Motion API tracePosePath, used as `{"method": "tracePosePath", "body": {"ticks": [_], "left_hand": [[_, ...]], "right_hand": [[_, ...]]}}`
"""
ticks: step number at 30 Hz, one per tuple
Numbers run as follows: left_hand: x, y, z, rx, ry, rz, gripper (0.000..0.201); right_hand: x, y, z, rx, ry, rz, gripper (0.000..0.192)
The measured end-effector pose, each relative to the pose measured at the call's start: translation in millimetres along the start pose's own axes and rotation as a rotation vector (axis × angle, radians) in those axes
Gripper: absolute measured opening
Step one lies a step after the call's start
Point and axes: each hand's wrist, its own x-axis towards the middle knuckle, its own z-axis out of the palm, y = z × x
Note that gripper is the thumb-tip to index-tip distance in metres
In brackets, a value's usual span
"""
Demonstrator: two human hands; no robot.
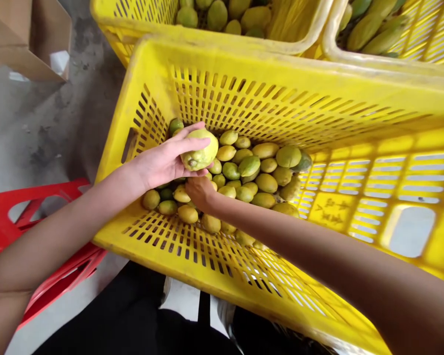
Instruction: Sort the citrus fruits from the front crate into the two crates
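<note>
My left hand (pixel 170 158) is wrapped round a large, knobbly, pale yellow-green lemon (pixel 200 150), held above the heap. Just below it, my right hand (pixel 200 191) reaches down among the smaller lemons (pixel 244 180); its fingers are hidden, so what it grips, if anything, does not show. These fruits range from yellow to dark green and lie in the left half of a yellow plastic crate (pixel 299 98) with slotted walls.
Behind stand two more yellow crates, one with green-yellow fruit (pixel 217 16), the other with longer fruit (pixel 377 29). A red plastic stool (pixel 0 212) is at the left. An open cardboard box (pixel 25 39) sits on the concrete floor at the upper left.
</note>
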Motion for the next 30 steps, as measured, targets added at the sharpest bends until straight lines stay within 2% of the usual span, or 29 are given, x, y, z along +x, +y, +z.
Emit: {"method": "tracePosePath", "body": {"ticks": [3, 6, 9, 11, 13, 16, 19, 21, 24, 27, 30], "left_hand": [[0, -1, -0.1, -0.006, -0.008, 0.024, 0.038], [3, -6, -2.9, -0.020, -0.029, 0.048, 0.027], [7, -12, -9.3, -0.027, -0.067, 0.044, 0.021], [8, -16, -14.0, -0.032, -0.101, 0.041, 0.021], [9, -20, -17.7, -0.042, -0.139, 0.055, 0.026], [11, -23, -19.9, -0.053, -0.200, 0.096, 0.044], [13, -26, -17.6, -0.044, -0.230, 0.135, 0.060], [13, -27, -14.3, -0.021, -0.211, 0.145, 0.059], [11, -26, -8.0, 0.024, -0.136, 0.131, 0.047], [8, -24, -1.9, 0.044, -0.037, 0.087, 0.056], [7, -22, 1.0, 0.021, 0.007, 0.073, 0.065]], "right_hand": [[-3, -1, -7, 0.022, -0.071, 0.054, 0.046], [-10, 0, -24, 0.084, -0.057, 0.027, 0.040], [-18, 3, -40, 0.063, -0.113, -0.016, 0.034], [-23, 7, -46, 0.022, -0.146, -0.044, 0.040], [-30, 14, -47, 0.048, -0.126, -0.078, 0.053], [-46, 32, -48, 0.332, -0.028, -0.065, 0.071], [-71, 54, -54, 0.729, 0.152, -0.017, 0.072], [-93, 66, -60, 0.989, 0.225, -0.007, 0.066], [-127, 76, -67, 1.355, 0.307, 0.040, 0.063], [-154, 77, -69, 1.568, 0.424, 0.078, 0.064], [-172, 74, -72, 1.628, 0.525, 0.133, 0.058]]}}
